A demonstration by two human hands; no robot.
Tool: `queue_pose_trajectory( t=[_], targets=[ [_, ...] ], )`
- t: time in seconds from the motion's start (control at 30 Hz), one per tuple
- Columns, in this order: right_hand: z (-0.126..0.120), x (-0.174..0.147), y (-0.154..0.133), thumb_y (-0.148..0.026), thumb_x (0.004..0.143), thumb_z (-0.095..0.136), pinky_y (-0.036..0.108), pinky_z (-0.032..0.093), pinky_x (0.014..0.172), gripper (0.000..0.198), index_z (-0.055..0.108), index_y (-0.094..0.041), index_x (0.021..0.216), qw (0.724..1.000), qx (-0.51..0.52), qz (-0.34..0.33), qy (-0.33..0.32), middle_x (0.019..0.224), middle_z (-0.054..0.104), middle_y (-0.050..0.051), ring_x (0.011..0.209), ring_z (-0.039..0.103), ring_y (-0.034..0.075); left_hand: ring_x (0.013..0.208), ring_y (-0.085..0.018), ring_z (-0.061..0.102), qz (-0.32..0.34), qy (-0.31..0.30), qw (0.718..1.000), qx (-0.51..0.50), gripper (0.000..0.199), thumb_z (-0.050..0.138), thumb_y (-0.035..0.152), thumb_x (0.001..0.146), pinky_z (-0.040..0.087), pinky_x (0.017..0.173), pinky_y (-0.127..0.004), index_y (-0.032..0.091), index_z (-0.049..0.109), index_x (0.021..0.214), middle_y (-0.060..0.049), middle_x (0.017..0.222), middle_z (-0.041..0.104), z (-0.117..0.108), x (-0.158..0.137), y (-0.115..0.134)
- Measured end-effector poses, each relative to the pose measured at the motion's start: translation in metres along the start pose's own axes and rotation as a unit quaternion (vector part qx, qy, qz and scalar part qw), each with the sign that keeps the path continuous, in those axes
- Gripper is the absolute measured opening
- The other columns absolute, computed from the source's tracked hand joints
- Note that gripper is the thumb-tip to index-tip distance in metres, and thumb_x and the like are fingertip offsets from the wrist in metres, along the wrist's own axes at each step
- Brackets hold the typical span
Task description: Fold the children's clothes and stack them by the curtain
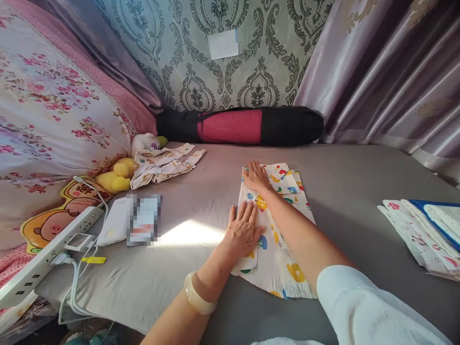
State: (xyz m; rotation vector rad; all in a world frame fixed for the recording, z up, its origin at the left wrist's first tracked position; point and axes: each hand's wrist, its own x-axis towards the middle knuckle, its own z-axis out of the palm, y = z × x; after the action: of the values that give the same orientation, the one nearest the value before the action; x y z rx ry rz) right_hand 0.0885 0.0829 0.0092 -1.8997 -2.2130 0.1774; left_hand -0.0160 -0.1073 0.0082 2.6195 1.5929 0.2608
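A white garment (pixel 283 258) with a colourful animal-like print lies on the grey sheet in front of me, its left side folded inward and layers overlapping near the top. My left hand (pixel 244 230), with a pale bangle (pixel 199 293) on the wrist, rests flat on the folded left edge, fingers spread. Farther up, my right hand (pixel 257 177) presses flat on the upper left part of the garment, fingers stretched out. Neither hand grips the cloth. My right forearm crosses over the garment and hides part of its middle.
Another printed garment (pixel 165 165) lies by yellow plush toys (pixel 120 177) at the back left. A white power bank (pixel 113 223), a phone (pixel 145 220) and a power strip (pixel 46 256) sit left. Folded clothes (pixel 417 230) lie right. A long black-red bag (pixel 291 125) lines the wall.
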Motion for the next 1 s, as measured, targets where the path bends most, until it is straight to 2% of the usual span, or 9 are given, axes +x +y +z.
queue_pose_trajectory(
  t=[0.2,0.27,0.37,0.47,0.6,0.87,1.0],
  targets=[
    [-0.012,-0.009,0.005,-0.041,0.101,0.013,0.039,0.013,0.121,0.066,0.025,-0.004,0.155,0.996,0.028,0.009,-0.087,0.163,0.022,0.014,0.151,0.017,0.023,0.148,-0.033,0.025,-0.012,-0.006,1.0,-0.019,0.068,0.027,0.052,0.101,0.022,0.118,-0.06,0.007,0.03,0.151,-0.018,0.159,0.031,0.001,0.002,-0.001],
    [-0.01,-0.021,0.003,-0.041,0.101,0.014,0.041,0.013,0.121,0.067,0.024,-0.004,0.155,0.997,0.017,0.006,-0.076,0.163,0.02,0.015,0.151,0.016,0.025,0.148,-0.034,0.025,-0.027,0.004,0.999,-0.019,0.072,0.03,0.054,0.099,0.023,0.118,-0.059,0.003,0.03,0.15,-0.023,0.158,0.03,0.003,0.003,-0.003],
    [-0.002,-0.04,-0.002,-0.04,0.101,0.018,0.044,0.012,0.121,0.065,0.026,-0.003,0.154,1.0,-0.008,-0.007,-0.024,0.163,0.021,0.015,0.15,0.016,0.026,0.148,-0.037,0.024,-0.04,0.019,0.999,-0.016,0.078,0.034,0.058,0.097,0.024,0.116,-0.06,0.0,0.031,0.148,-0.027,0.157,0.029,0.006,0.002,-0.004],
    [0.006,-0.051,-0.005,-0.038,0.101,0.02,0.045,0.011,0.121,0.063,0.031,-0.003,0.152,1.0,-0.017,-0.016,0.014,0.161,0.026,0.015,0.149,0.02,0.026,0.148,-0.036,0.024,-0.042,0.019,0.999,-0.013,0.077,0.033,0.058,0.097,0.024,0.117,-0.06,0.0,0.032,0.148,-0.026,0.157,0.029,0.007,0.002,-0.005],
    [0.008,-0.053,-0.006,-0.036,0.101,0.023,0.045,0.013,0.121,0.061,0.035,-0.002,0.15,0.999,-0.004,-0.017,0.03,0.159,0.032,0.016,0.148,0.024,0.027,0.148,-0.036,0.024,-0.044,0.003,0.999,-0.002,0.077,0.032,0.058,0.098,0.023,0.117,-0.06,-0.001,0.033,0.147,-0.026,0.157,0.029,0.004,0.002,-0.003],
    [-0.005,-0.054,0.003,-0.038,0.102,0.019,0.042,0.015,0.121,0.061,0.035,-0.008,0.152,0.999,0.035,-0.026,0.003,0.16,0.031,0.013,0.148,0.023,0.024,0.146,-0.037,0.028,-0.027,0.003,1.0,0.002,0.072,0.032,0.057,0.098,0.026,0.116,-0.061,0.002,0.038,0.145,-0.026,0.156,0.032,0.001,0.002,-0.003],
    [-0.018,-0.061,0.026,-0.039,0.102,0.019,0.044,0.01,0.122,0.061,0.035,-0.009,0.152,0.999,0.006,-0.022,0.04,0.161,0.029,0.013,0.15,0.02,0.024,0.146,-0.037,0.029,-0.027,0.009,1.0,0.003,0.071,0.035,0.056,0.098,0.026,0.116,-0.06,0.002,0.039,0.144,-0.026,0.154,0.034,0.003,0.002,-0.004]
  ],
)
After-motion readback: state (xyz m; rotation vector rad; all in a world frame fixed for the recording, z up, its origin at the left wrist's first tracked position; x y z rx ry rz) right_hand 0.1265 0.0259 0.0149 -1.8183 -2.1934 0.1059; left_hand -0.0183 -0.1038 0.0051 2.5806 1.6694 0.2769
